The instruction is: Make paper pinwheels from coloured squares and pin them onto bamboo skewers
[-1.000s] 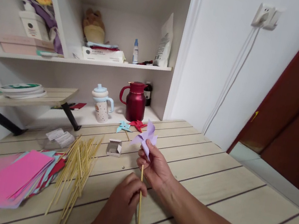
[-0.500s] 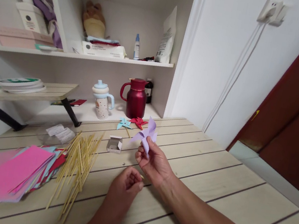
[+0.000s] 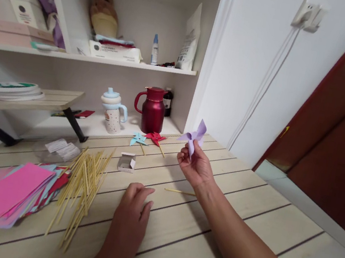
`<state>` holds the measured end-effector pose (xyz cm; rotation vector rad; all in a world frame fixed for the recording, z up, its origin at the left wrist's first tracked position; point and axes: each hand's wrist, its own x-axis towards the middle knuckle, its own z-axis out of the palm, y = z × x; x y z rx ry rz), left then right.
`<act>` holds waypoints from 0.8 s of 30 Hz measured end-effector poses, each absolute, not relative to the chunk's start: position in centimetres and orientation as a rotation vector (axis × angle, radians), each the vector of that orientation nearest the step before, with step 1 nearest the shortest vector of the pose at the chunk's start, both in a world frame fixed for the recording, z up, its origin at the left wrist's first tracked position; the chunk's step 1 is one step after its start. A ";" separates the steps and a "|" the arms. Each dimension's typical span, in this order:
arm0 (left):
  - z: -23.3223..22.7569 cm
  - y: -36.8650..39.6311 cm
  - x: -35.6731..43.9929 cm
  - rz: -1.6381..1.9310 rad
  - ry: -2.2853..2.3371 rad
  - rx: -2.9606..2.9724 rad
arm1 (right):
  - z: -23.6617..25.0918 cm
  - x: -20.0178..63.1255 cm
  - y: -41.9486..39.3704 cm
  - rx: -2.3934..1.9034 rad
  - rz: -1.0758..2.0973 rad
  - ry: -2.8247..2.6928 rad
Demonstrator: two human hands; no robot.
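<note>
A light purple paper pinwheel point(image 3: 193, 140) is pinched between the thumb and fingers of my right hand point(image 3: 197, 167), raised above the table. Below that hand lies a single wooden stick point(image 3: 178, 191), its right end hidden behind my wrist. My left hand point(image 3: 134, 206) rests low over the table, palm down, with a gap between thumb and index finger and nothing visible in it. Just beyond it stands a small open box point(image 3: 127, 163). Farther back lie a light blue pinwheel point(image 3: 139, 139) and a red pinwheel point(image 3: 155, 138), both on sticks.
Left of my left hand are a loose pile of wooden sticks point(image 3: 85, 185) and stacked coloured paper point(image 3: 11, 189). A clear plastic container with white packets point(image 3: 62, 148) sits behind them. A red jug point(image 3: 153, 110) and a cup point(image 3: 113, 112) stand on the shelf.
My right hand has moved right and away with the purple pinwheel. My left hand has shifted left, its curled fingers now loosened. The stick by my right wrist shows more fully.
</note>
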<state>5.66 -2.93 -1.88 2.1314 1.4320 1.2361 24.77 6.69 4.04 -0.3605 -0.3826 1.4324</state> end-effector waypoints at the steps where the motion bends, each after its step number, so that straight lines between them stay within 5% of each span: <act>1: -1.9 -3.1 6.1 1.240 1.433 2.245 | 4.0 25.2 6.9 -0.366 1.408 -0.384; 13: -0.2 -0.8 14.9 0.465 1.354 2.858 | 4.3 28.2 7.4 -0.347 1.272 -0.419; 24: -0.4 -3.3 4.9 0.391 0.818 2.880 | 4.1 27.2 7.2 -0.357 1.320 -0.414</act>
